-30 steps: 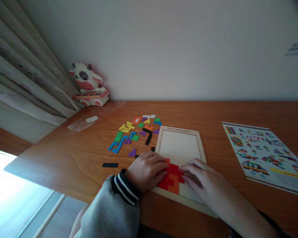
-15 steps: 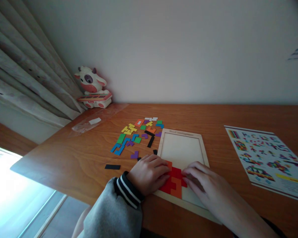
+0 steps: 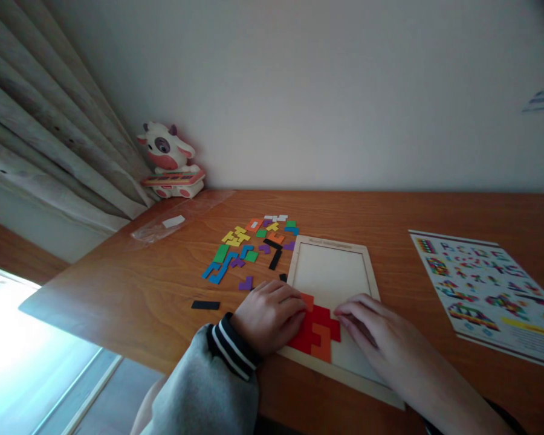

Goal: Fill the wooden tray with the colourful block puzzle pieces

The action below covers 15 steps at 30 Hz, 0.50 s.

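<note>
A shallow wooden puzzle tray (image 3: 357, 394) lies in front of me. Red pieces (image 3: 304, 340) and orange pieces (image 3: 323, 345) fit together flat in its lower left part. My left hand (image 3: 271, 317) rests across the tray's left rim, its fingers curled against the pieces there; what lies under them is hidden. On the other side, my right hand (image 3: 375, 329) is over the tray with thumb and fingertips drawn together, close to the right edge of the red pieces. I cannot make out anything between those fingertips.
Loose coloured pieces (image 3: 234, 235) lie left of the tray, with a black bar (image 3: 205, 305) nearest me. A printed pattern sheet (image 3: 476, 284) is at the right. Behind on the left are a clear plastic bag (image 3: 156, 231) and a cow toy (image 3: 170, 160) with a keyboard.
My left fingers have drawn back slightly to the left, uncovering more of the red and orange pieces. My right fingertips have shifted slightly right, showing more of the red edge.
</note>
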Tool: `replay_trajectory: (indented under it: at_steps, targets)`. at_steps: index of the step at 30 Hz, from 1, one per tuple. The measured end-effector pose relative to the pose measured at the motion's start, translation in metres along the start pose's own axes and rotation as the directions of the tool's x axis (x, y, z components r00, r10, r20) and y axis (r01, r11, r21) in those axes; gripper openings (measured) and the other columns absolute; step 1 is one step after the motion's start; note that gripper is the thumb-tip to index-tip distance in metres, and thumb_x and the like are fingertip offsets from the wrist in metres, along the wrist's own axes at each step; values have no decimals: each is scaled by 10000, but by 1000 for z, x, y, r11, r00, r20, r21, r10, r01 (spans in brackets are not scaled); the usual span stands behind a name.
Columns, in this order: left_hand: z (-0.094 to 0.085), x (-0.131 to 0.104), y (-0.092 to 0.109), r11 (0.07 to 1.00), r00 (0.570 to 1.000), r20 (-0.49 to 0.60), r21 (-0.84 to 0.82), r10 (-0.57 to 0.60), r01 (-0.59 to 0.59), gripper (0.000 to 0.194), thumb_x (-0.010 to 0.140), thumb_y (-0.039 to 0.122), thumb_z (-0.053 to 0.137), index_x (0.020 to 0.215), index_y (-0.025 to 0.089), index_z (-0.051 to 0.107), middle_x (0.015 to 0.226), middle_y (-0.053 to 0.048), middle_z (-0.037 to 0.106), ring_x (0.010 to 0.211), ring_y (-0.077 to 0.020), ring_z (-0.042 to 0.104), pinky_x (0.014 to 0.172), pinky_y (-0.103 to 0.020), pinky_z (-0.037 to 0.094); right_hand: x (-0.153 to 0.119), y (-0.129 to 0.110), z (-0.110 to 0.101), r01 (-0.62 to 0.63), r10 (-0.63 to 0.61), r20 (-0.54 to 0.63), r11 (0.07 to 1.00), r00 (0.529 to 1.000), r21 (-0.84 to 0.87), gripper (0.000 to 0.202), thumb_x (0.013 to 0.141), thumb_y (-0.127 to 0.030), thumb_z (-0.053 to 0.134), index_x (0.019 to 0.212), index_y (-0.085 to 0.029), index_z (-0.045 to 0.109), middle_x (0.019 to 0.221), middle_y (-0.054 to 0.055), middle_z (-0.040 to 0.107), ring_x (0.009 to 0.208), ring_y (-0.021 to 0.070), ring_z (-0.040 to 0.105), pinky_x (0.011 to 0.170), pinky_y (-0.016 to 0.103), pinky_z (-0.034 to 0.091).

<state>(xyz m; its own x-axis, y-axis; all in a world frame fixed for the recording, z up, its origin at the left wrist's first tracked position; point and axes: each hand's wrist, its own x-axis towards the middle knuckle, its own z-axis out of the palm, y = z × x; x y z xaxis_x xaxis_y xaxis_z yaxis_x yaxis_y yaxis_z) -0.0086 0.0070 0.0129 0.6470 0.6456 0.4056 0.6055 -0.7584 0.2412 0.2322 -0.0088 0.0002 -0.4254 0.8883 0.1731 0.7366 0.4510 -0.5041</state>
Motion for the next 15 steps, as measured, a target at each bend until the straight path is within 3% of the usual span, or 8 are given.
replay_trajectory:
  at_steps: [6, 15]
  targets:
    - [1, -1, -2, 1000, 1000, -7, -4, -3, 3, 178, 925, 192, 522, 993, 178, 685, 990, -70, 709, 922, -187, 638, 837, -327, 540, -3, 11, -6, -19, 17, -48, 999, 999, -35, 242, 954, -223, 433, 938, -221, 674, 922, 58, 675, 806, 202, 674, 745, 348, 543]
    - [4, -3, 0, 999, 999, 2, -14, 50, -50, 194, 936, 232, 535, 1055, 185, 682, 1106, -78, 707, 1005, -198, 630, 894, -344, 529, -3, 4, -3, 17, -18, -34, 999, 999, -42, 198, 926, -174, 499, 919, -212, 694, 914, 58, 678, 786, 191, 678, 756, 343, 559]
